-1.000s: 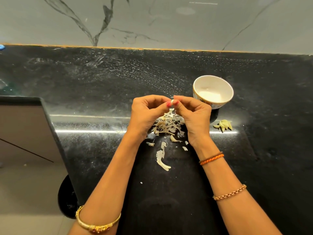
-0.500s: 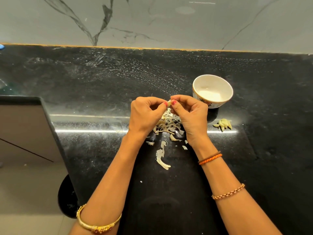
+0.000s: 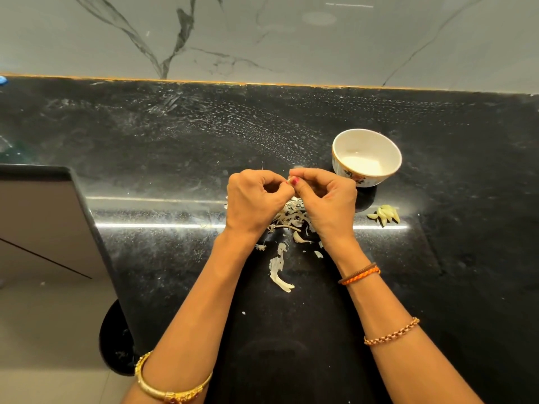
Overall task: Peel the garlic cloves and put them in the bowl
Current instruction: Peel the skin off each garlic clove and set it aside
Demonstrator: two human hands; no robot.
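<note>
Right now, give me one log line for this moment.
step: peeling | both hands pinch garlic clove | bowl: no cloves | peeled cloves on counter

The bowl (image 3: 366, 157) stands behind the cloves (image 3: 385, 214), right of the peel heap (image 3: 291, 218).

Between the two fists near the frame's centre, only a pale sliver of the garlic clove (image 3: 289, 180) shows; the rest sits inside the grip of the left hand (image 3: 256, 202) and right hand (image 3: 326, 199), so how much skin remains cannot be told. Both hands cover the upper part of the heap of peels (image 3: 291, 218). The small pile of cloves (image 3: 386, 214) right of centre is too small to count. Both forearms are cut off by the bottom edge. A blue object (image 3: 2, 80) at the far left edge is mostly out of frame. The desk (image 3: 145, 135) runs past the right edge.
</note>
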